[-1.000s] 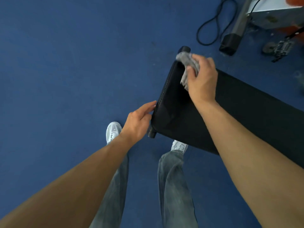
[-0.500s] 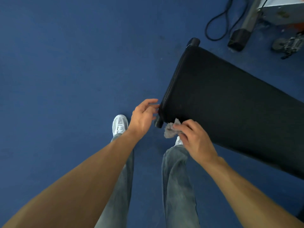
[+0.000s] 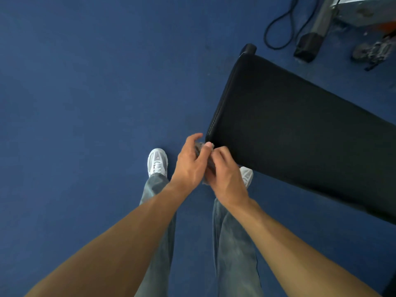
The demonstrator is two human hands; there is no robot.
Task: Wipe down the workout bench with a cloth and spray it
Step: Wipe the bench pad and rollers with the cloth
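The black padded workout bench (image 3: 300,129) runs from the centre to the right edge, its near corner just above my hands. A small grey cloth (image 3: 203,159) is bunched between both hands, mostly hidden by them. My left hand (image 3: 190,166) curls round the cloth from the left, thumb on top of it. My right hand (image 3: 227,176) grips the cloth from the right. Both hands hover over the floor just off the bench's near corner. No spray bottle is in view.
Blue carpet floor (image 3: 85,103) fills the left. My legs in jeans and white shoes (image 3: 157,161) stand below the hands. A black cable (image 3: 278,24), a grey metal post with a black foot (image 3: 308,46) and other gear lie at the top right.
My right hand swept the cloth from the bench's far end down to the near corner and off it. My left hand left the bench edge and closed on the cloth with the right.
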